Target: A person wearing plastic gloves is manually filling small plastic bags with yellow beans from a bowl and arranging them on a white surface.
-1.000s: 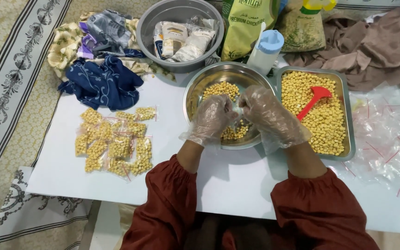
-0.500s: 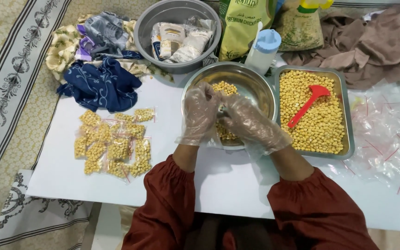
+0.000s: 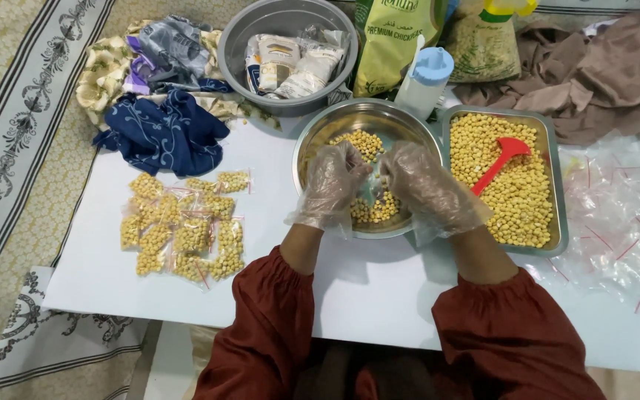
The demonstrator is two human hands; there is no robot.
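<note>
Both my hands wear clear plastic gloves and meet over a round steel bowl (image 3: 320, 133) that holds yellow chickpeas (image 3: 364, 142). My left hand (image 3: 332, 184) and my right hand (image 3: 424, 185) have their fingertips together around a small clear bag, which is mostly hidden between them. Right of the bowl stands a steel tray (image 3: 554, 185) full of chickpeas with a red scoop (image 3: 499, 161) lying on them. Several small filled bags (image 3: 183, 226) lie on the white table (image 3: 261, 274) to the left.
A grey basin (image 3: 238, 44) with packets stands at the back, beside a green chickpea bag (image 3: 390, 41) and a blue-capped bottle (image 3: 425, 81). Blue and patterned cloths (image 3: 161, 133) lie back left, brown cloth (image 3: 601, 67) back right, empty clear bags (image 3: 624, 215) at the right.
My hands shifted slightly left and closer together over the bowl, fingers working at the small bag. Nothing else moved.
</note>
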